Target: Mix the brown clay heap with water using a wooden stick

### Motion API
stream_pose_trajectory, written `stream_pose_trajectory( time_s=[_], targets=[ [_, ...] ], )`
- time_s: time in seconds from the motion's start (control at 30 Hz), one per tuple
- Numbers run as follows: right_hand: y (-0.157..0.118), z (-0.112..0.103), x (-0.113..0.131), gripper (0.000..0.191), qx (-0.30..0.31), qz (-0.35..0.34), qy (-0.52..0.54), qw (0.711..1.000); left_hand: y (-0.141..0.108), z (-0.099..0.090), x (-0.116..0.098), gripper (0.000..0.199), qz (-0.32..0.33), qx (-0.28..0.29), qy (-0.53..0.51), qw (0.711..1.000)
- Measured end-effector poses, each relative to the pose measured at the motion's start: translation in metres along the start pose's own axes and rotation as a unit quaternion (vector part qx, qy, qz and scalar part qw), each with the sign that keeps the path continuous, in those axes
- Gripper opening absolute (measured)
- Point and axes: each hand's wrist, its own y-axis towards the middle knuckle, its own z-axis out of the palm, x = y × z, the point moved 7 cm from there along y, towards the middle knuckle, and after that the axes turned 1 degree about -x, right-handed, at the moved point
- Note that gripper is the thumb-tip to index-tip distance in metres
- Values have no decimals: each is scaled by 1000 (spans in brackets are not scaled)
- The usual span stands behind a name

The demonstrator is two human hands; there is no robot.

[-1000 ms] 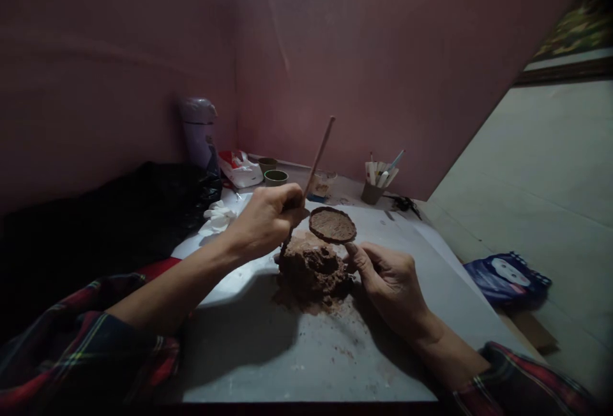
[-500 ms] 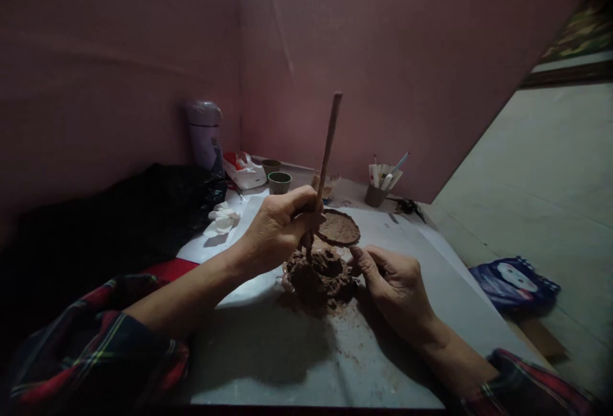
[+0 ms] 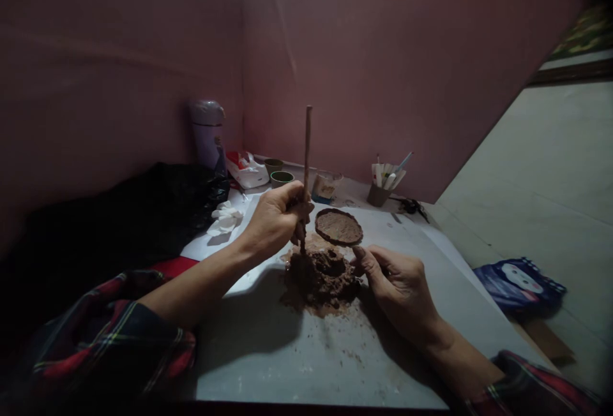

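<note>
Pale worktop (image 3: pixel 268 378): left hand (image 3: pixel 279 217) clamped on stick (image 3: pixel 308 148), upright apparently to reach brown mound (image 3: pixel 325 285) from above; right hand (image 3: pixel 395 275) beside mound, perhaps steadying it, grip indeterminable.

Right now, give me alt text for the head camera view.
A person's left hand holds a stick upright over a muddy brown mound on a white surface; the right hand is at the mound's right side. Behind the mound is a round brown disc, with a purple flask farther back and a black bag at left.
</note>
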Motion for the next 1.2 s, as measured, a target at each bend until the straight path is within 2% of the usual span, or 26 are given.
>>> stream_pose_trajectory(
  time_s=[0.13,0.23,0.3,0.4,0.47,0.53,0.6,0.77,0.87,1.0,1.07,1.2],
  targets=[
    [0,0,-1,37,5,8,0,1000,-4,10,-5,12,-20,38,-49,998],
    [1,-1,-1,36,5,11,3,1000,-10,12,-17,11,17,56,-11,998],
    [1,-1,-1,35,3,14,9,1000,-14,6,-32,10,78,32,30,996],
    [1,-1,-1,35,3,10,12,1000,-16,-10,-49,9,152,-40,99,983],
    [1,0,-1,35,2,8,11,1000,-13,-14,-46,12,150,-52,154,975],
    [1,0,-2,35,2,9,12,1000,-9,-10,-33,18,121,-18,184,975],
    [1,1,-2,34,10,7,15,1000,-6,-4,-17,17,74,13,153,985],
    [0,0,-2,34,15,1,17,1000,-7,2,1,11,-6,11,-4,1000],
    [0,0,0,34,12,-12,15,1000,-8,4,-2,11,2,25,-2,1000],
    [0,0,1,31,11,-19,22,1000,-10,6,-8,9,30,71,18,997],
    [0,-1,1,31,7,-17,21,1000,-10,0,-13,9,54,57,18,997],
    [0,-1,-1,31,7,-14,19,1000,-8,-16,-21,9,102,-12,60,993]
  ],
)
